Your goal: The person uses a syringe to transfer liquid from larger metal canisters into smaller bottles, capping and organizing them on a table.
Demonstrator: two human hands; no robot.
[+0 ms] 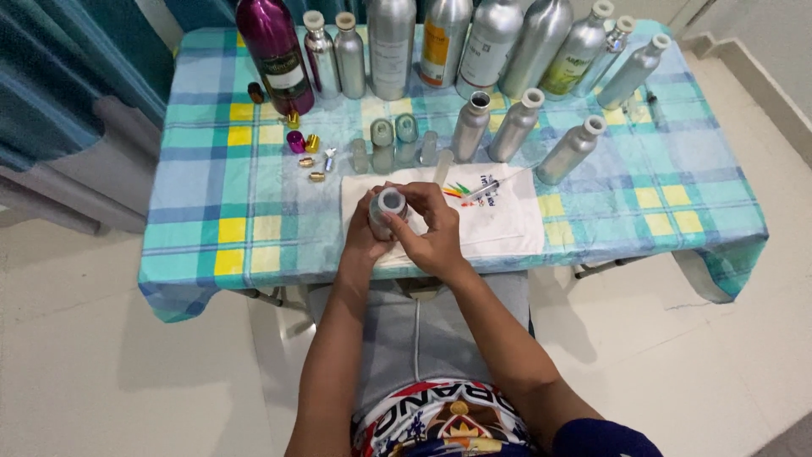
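Both bare forearms extend forward from the lower edge of the view and converge toward the centre, elbows bent and set apart, wrists close together. The left hand [365, 230] is curled, palm turned inward, fingers wrapped in a closed grasp with the thumb uppermost. The right hand [431, 230] lies just beside and partly across it, back of the hand upward, wrist bent inward, fingers [416, 196] arched over the top of the left hand's grip and touching there.

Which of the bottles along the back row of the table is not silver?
The tall magenta bottle at the left end of the back row; it is glossy purple-pink with a dark label, while every other bottle there, like the silver bottle, is plain metal.
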